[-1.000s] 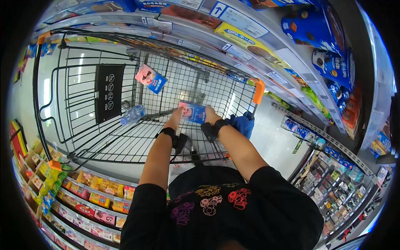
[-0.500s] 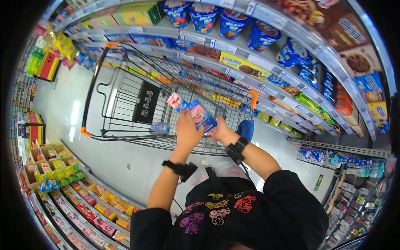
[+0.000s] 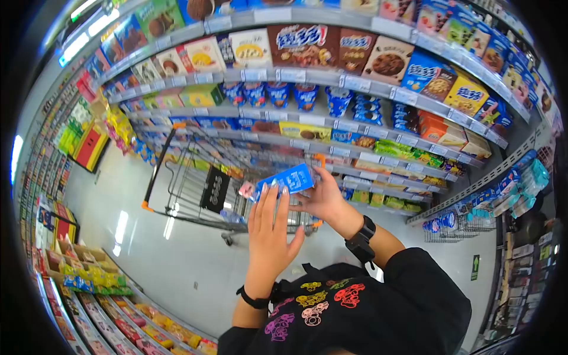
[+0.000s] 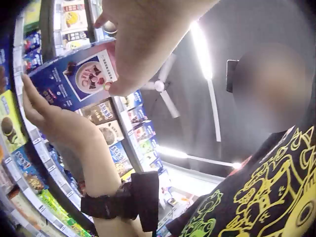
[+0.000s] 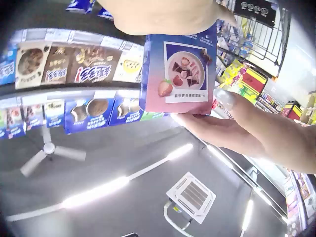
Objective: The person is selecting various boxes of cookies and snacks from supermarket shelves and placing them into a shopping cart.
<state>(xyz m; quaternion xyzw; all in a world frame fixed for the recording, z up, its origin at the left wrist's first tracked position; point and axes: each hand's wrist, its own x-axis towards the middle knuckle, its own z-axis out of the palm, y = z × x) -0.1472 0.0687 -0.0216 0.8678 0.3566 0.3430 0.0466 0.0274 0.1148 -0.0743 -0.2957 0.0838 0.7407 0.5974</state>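
A blue-and-pink food box [image 3: 293,178], with a bowl and strawberries pictured on one face [image 5: 186,74], is raised in front of the body. My right hand [image 3: 328,201] grips its right end. My left hand [image 3: 267,236] reaches to the box's left part, fingers straight against it and thumb spread away. In the head view, a blue face with white print is turned up. The left wrist view shows the pictured face of the box [image 4: 81,81] between both hands. Behind the box, a pink-and-blue carton [image 3: 247,190] shows in the shopping cart [image 3: 177,195].
Shelves of boxed biscuits [image 3: 305,44] and blue cups [image 3: 278,94] run along the far side. A clear bottle [image 3: 232,216] lies in the cart. Snack shelves [image 3: 142,322] stand at the lower left, a wire rack [image 3: 458,228] at the right.
The box has come up from over the cart and been turned from its pictured face to its printed blue face. The left hand's fingers have straightened. The head view has tilted up toward the shelves.
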